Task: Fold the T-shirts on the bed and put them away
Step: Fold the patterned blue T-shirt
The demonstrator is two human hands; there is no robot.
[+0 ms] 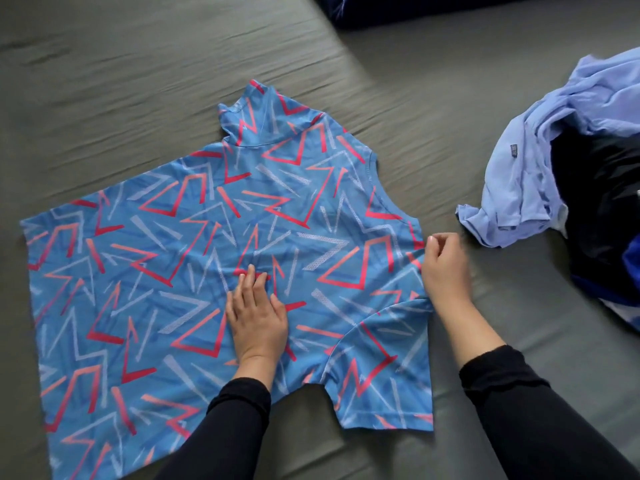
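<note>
A blue T-shirt (166, 258) with red and white zigzag print lies spread flat on the grey bed (138, 81), its collar toward the right and its hem toward the left. My left hand (256, 317) rests flat, palm down, on the middle of the shirt with fingers apart. My right hand (446, 265) pinches the shirt's edge at the shoulder near the collar, fingers curled closed on the fabric. One sleeve (384, 368) lies flat near me, the other sleeve (256, 116) points away.
A heap of unfolded clothes sits at the right: a light blue shirt (540, 161) draped over a black garment (599, 202) and a darker blue one (623, 296). A dark navy item (415, 8) lies at the top edge.
</note>
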